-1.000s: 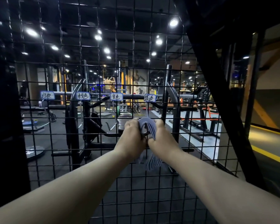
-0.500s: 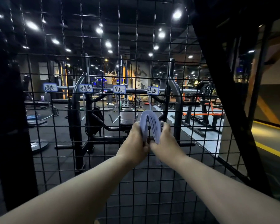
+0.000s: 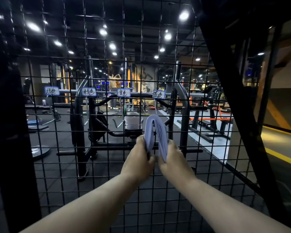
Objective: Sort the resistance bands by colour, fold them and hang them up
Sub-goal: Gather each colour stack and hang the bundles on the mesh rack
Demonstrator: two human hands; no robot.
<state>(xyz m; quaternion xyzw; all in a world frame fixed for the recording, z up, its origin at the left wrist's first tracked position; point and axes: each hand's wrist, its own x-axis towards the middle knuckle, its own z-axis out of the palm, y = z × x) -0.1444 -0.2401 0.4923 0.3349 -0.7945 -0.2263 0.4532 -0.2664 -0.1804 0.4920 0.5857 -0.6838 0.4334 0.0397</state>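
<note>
A folded bundle of pale blue resistance bands (image 3: pixel 155 132) arches upward between my hands, close to the black wire grid panel (image 3: pixel 65 148). My left hand (image 3: pixel 138 161) grips the bundle's left end and my right hand (image 3: pixel 174 163) grips its right end. The top of the fold sits just below the rightmost of several handwritten colour labels (image 3: pixel 158 94) fixed on the grid. A thin hook or strap (image 3: pixel 155 107) hangs under that label, right above the bundle.
Other labels hang on the grid at left (image 3: pixel 52 91), (image 3: pixel 89 91) and centre (image 3: pixel 123 93), with thin straps below some. A thick black diagonal beam (image 3: pixel 233 91) crosses on the right. Behind the grid are gym machines and a person (image 3: pixel 113 84) far off.
Both hands have lifted the folded bundle upward toward the rightmost label. The fold has opened into a taller arch, and its hanging ends are now gathered in my hands.
</note>
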